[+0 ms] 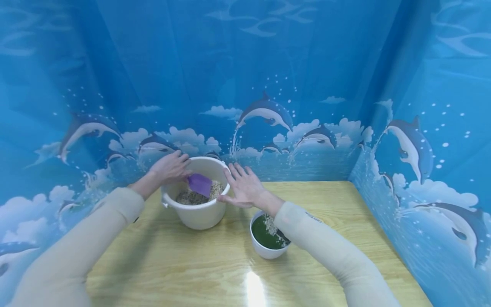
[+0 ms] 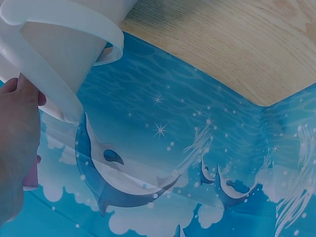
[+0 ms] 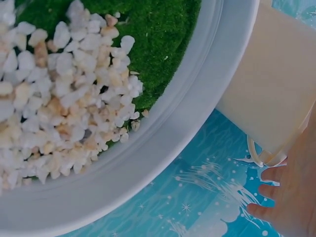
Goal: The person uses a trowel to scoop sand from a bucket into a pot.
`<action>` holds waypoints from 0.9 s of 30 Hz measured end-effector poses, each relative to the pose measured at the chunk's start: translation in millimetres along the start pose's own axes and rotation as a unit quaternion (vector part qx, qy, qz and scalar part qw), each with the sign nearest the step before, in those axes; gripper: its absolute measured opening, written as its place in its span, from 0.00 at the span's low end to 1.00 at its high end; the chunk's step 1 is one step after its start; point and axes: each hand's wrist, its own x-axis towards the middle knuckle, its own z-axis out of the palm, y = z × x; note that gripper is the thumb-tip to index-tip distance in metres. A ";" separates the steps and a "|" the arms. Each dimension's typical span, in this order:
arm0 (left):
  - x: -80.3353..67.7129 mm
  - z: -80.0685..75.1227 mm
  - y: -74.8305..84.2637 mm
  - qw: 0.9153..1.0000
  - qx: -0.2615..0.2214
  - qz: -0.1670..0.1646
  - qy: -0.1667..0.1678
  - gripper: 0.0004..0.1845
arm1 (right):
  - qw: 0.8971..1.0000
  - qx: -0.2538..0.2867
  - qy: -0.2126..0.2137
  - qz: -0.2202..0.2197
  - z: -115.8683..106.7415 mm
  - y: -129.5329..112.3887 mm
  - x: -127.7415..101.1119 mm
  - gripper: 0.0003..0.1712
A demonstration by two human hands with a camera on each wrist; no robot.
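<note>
The scoop (image 1: 200, 184), clamped in the left hand (image 1: 171, 167), was angled into the bucket (image 1: 201, 216), likely against spills. The bucket was apparently steadied by the right hand (image 1: 242, 186), spread flat.

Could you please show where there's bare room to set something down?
Bare table: in front of the bucket, left of the bowl; also between right sleeve and backdrop. Crowded: the bucket's rim, between left hand and right hand.
</note>
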 end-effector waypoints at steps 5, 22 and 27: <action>4.3 0.9 -2.1 1.000 0.003 0.001 -0.013 0.22 | 1.000 0.001 -0.003 0.002 0.6 0.7 0.7 0.60; 13.4 8.3 1.1 0.999 0.044 0.009 -0.026 0.13 | 1.000 -0.031 -0.003 -0.006 0.5 1.4 0.8 0.63; 16.7 8.5 2.4 0.998 0.059 0.008 -0.028 0.13 | 0.999 -0.039 -0.007 -0.006 0.1 1.7 1.1 0.63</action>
